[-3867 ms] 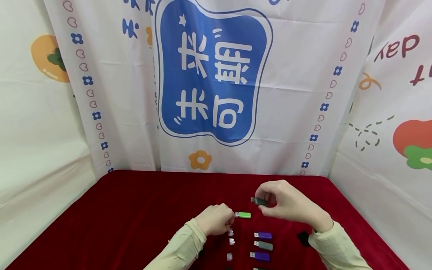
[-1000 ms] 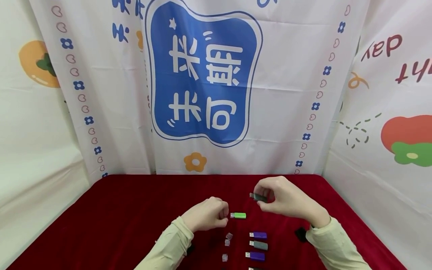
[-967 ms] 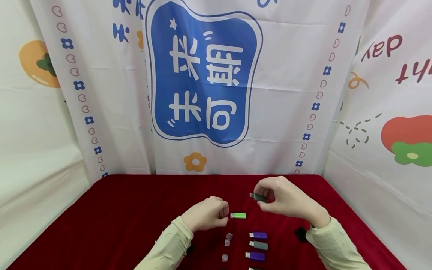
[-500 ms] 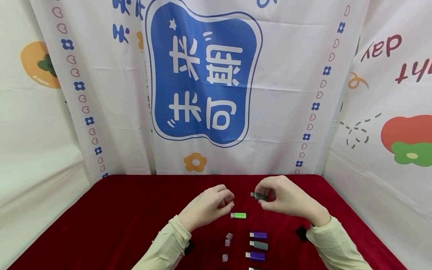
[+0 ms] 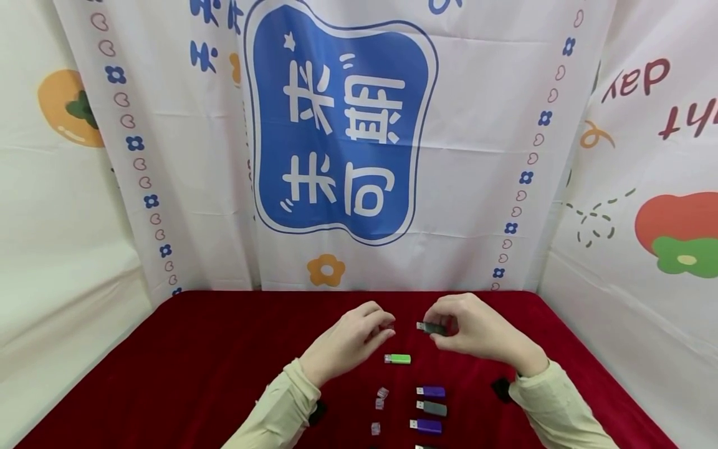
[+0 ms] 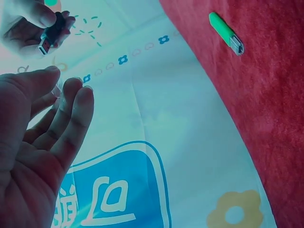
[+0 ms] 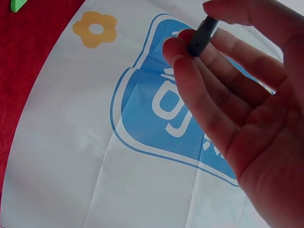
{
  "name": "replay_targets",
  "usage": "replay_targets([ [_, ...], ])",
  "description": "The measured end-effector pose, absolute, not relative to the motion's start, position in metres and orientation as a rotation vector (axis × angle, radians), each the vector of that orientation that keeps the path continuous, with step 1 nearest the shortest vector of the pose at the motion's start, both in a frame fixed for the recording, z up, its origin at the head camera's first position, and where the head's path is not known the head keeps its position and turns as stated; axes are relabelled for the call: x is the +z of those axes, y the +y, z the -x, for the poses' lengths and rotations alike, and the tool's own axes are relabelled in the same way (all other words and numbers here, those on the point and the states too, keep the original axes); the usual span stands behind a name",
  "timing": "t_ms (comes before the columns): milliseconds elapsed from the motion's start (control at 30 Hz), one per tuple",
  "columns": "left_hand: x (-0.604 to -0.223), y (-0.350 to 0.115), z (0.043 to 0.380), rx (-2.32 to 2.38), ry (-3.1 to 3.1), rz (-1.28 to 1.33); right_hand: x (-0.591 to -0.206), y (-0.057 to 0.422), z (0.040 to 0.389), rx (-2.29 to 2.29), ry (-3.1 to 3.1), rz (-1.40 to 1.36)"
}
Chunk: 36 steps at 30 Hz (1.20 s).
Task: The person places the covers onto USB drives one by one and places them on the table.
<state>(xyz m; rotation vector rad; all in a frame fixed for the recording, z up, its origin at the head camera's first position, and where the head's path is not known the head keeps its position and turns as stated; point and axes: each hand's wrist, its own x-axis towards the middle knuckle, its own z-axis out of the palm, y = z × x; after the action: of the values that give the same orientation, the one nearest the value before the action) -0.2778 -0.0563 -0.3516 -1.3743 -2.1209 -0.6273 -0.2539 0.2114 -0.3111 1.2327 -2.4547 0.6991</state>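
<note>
My right hand pinches a dark grey USB stick above the table, its metal plug pointing left. In the right wrist view the stick's dark body sits between thumb and fingertips. Facing it, my left hand pinches a small clear cap, mostly hidden by the fingers. A gap separates the cap from the plug. Below the hands lies a green USB stick with a clear cap over its plug.
On the red cloth, a purple stick, a grey stick and another purple stick lie uncapped in a column. Loose clear caps lie left of them. A patterned curtain hangs behind.
My left hand has risen from near the loose caps and green stick, carrying a clear cap up level with the dark stick. The right hand has stayed nearly still.
</note>
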Motion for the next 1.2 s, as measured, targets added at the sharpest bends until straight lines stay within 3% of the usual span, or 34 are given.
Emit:
replay_targets([
  [1200,-0.353,-0.047,0.269,-0.587,-2.113,1.419,-0.321,0.201,0.258,0.626,-2.437,-1.266],
])
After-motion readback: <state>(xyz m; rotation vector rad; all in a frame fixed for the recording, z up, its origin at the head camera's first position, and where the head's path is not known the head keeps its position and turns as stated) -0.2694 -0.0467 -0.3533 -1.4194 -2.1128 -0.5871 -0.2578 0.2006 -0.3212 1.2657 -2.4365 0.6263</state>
